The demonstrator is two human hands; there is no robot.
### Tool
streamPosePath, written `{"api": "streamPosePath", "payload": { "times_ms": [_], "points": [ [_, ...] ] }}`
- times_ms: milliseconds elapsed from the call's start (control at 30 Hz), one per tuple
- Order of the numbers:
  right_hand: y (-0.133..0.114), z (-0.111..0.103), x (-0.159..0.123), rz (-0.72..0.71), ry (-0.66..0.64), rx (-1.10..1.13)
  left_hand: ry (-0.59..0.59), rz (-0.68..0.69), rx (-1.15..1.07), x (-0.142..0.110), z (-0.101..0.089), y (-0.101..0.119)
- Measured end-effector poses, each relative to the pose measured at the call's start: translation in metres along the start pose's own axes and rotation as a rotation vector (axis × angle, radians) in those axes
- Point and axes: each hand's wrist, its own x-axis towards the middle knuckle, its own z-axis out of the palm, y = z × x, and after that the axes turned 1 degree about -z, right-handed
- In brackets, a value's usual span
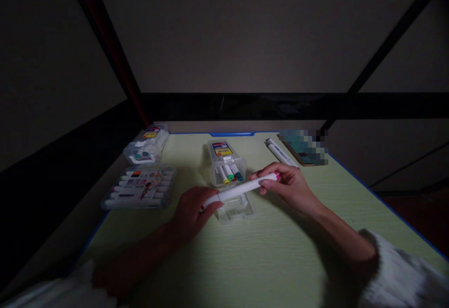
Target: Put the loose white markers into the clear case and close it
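Note:
Between my two hands, a white marker (242,187) with pink-red ends is held slantwise above the table. My left hand (192,210) pinches its left end, and my right hand (286,187) grips the end with the bright pink tip. Just behind it lies a clear plastic marker case (214,158) with its open end facing me. Yellow, green, teal and red marker ends show inside that case. Its clear lid (235,215) rests folded down on the table, below the held marker and partly hidden by it.
At the left, another clear marker case (149,144) stands behind a flat pack of markers (140,187). White markers (280,153) lie at the back right, beside a pixelated teal item (303,148). The pale green table (266,261) has blue edges; a wall rises behind it.

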Motion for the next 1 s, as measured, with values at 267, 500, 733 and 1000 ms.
{"api": "streamPosePath", "payload": {
  "times_ms": [267,500,733,1000],
  "points": [
    [-0.002,-0.001,-0.003,-0.012,-0.155,0.123,-0.024,0.015,0.028,-0.001,0.002,-0.003],
    [-0.009,0.005,-0.007,0.000,-0.245,0.178,0.007,0.062,0.026,0.001,0.001,-0.002],
    [-0.007,0.004,-0.007,-0.079,-0.241,0.079,-0.025,0.072,-0.001,0.002,0.002,-0.002],
    [0.003,0.002,-0.011,0.031,-0.372,0.188,-0.071,0.099,-0.040,-0.001,0.005,-0.006]
  ]
}}
